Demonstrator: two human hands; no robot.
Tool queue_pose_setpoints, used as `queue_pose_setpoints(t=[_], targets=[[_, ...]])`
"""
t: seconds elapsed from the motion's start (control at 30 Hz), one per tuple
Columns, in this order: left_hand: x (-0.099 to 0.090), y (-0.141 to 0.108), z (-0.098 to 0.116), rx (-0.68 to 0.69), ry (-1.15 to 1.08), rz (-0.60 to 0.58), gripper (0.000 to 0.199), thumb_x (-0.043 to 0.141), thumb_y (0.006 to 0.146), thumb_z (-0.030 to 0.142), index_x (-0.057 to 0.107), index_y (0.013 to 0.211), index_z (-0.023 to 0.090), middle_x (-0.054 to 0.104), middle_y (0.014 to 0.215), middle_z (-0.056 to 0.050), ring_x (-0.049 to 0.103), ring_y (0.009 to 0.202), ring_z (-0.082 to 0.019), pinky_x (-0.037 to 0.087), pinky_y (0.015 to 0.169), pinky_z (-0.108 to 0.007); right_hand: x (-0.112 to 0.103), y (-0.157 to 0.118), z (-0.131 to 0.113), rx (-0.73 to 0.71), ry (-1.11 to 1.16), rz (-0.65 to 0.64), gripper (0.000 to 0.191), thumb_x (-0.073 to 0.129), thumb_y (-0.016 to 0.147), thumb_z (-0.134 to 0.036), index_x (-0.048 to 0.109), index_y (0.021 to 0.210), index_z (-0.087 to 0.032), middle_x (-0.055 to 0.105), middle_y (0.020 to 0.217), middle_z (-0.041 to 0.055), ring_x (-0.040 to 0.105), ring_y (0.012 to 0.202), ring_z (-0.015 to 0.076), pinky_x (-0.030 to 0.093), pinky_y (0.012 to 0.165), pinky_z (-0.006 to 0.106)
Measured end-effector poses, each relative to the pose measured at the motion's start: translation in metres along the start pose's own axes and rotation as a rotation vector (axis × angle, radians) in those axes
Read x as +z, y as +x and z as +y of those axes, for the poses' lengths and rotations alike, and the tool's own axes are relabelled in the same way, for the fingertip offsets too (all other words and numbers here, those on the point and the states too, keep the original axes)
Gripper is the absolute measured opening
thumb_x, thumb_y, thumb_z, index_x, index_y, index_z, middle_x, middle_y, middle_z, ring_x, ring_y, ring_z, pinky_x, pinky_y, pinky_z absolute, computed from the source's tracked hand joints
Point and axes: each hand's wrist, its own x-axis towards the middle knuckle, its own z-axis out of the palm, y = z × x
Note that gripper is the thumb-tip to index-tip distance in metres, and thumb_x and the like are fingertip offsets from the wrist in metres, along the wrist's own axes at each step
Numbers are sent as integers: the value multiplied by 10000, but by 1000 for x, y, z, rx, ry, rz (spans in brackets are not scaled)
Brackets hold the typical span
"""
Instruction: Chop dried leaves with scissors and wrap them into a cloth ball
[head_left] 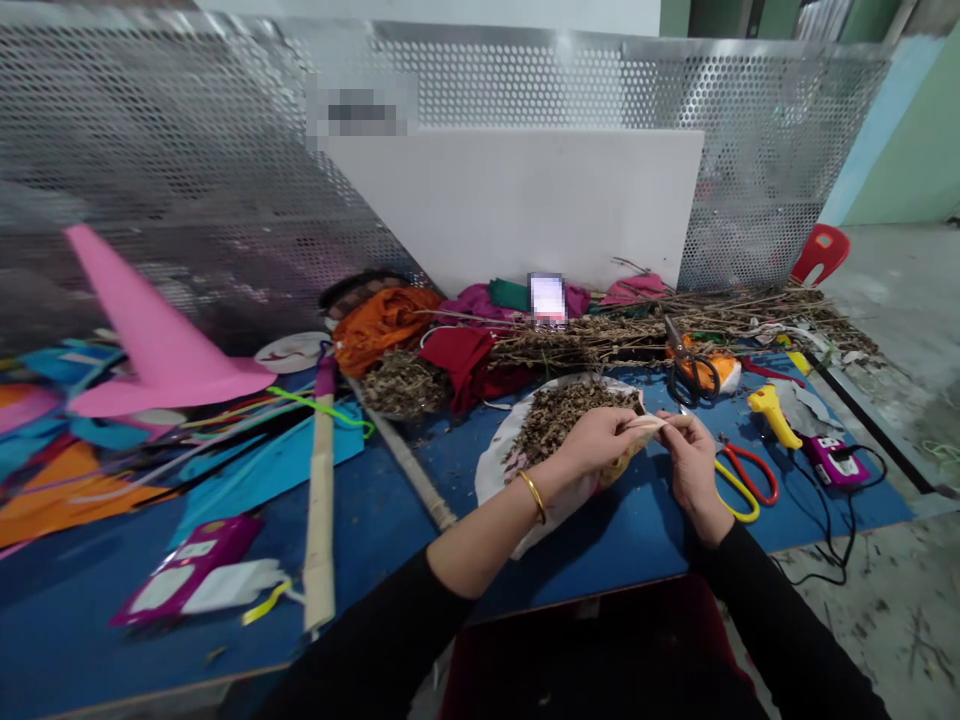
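Observation:
My left hand (600, 440), with a gold bangle on the wrist, pinches a small pale strip (646, 424), over the right side of a white cloth (496, 462). My right hand (691, 462) pinches the other end of the same strip, so the two hands nearly touch. Dried brown plant bits (559, 415) are heaped on the cloth beyond my left hand. Scissors with red and yellow handles (752, 475) lie just right of my right hand.
Black scissors (694, 375), a yellow glue gun (774, 415) and a purple power strip (829, 462) are at the right. Dry stalks (592, 343) line the back. A pink cone hat (161, 345), a wooden stick (320, 510) and coloured scraps lie left on the blue table (382, 560).

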Motion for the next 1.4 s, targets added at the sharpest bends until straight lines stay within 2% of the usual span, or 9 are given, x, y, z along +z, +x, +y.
queue_pose_setpoints(t=[0.13, 0.27, 0.47, 0.6, 0.77, 0.97, 1.1, 1.2, 1.4], targets=[[-3, 5, 3, 59, 238, 92, 186, 480, 806, 249, 659, 831, 205, 679, 809, -34, 591, 754, -185, 394, 654, -246, 2, -3, -5, -59, -62, -13, 144, 675, 739, -334, 617, 757, -203, 684, 885, 41, 619, 820, 180, 503, 756, 330], [-1, 15, 2, 64, 271, 72, 398, 490, 791, 191, 612, 1160, 276, 702, 1050, -30, 626, 925, -198, 434, 774, -253, 6, -6, -10, -116, -64, -80, 108, 663, 771, -317, 631, 784, -215, 685, 899, 37, 623, 882, 192, 488, 829, 358], [-1, 24, 1, 91, 310, 23, 240, 491, 793, 200, 723, 845, 235, 722, 893, -41, 627, 854, -195, 434, 739, -249, 1, -6, -7, -177, -154, -112, 162, 644, 796, -346, 625, 904, -227, 661, 1007, 51, 610, 974, 207, 469, 913, 387], [-1, 19, 2, 81, 275, 102, 220, 499, 781, 200, 714, 821, 222, 715, 849, -37, 624, 820, -190, 421, 701, -247, -4, -6, 3, -208, -419, -183, 556, 745, 677, -304, 551, 1196, -251, 537, 1293, 75, 489, 1210, 245, 357, 1053, 411], [-1, 16, 3, 152, 292, 97, 198, 489, 780, 188, 679, 727, 207, 681, 777, -30, 597, 742, -173, 405, 656, -242, 9, 6, 9, -275, -634, -312, 627, 701, 637, -194, 550, 1242, -259, 538, 1298, 66, 458, 1243, 257, 336, 1068, 400], [-2, 14, -4, 280, 164, 98, 203, 489, 762, 111, 673, 761, 196, 692, 813, -22, 611, 777, -165, 436, 723, -245, 26, 28, 23, -269, -463, -311, 404, 526, 698, -116, 665, 1062, -224, 674, 1110, 36, 596, 1051, 211, 433, 967, 349], [-9, 9, -12, 208, -185, 152, 351, 573, 743, 150, 636, 1086, 191, 703, 998, -23, 630, 821, -151, 473, 772, -247, 27, 25, 33, -246, -366, -290, 294, 529, 800, -222, 687, 1048, -222, 702, 1061, 42, 639, 971, 216, 484, 889, 360], [-18, 8, -22, 136, -329, 216, 292, 535, 819, 236, 640, 1081, 163, 707, 969, -42, 636, 805, -157, 492, 768, -265, 28, 21, 32, -234, -270, -281, 248, 595, 808, -299, 709, 1016, -224, 698, 1081, 60, 642, 989, 226, 480, 906, 375], [-26, 25, -51, 86, -107, 331, 306, 442, 812, 100, 681, 979, 191, 709, 981, -30, 638, 906, -163, 485, 829, -275, 28, 20, 28, -253, -255, -260, 242, 609, 814, -333, 717, 988, -204, 706, 1036, 75, 648, 964, 218, 484, 909, 377]])
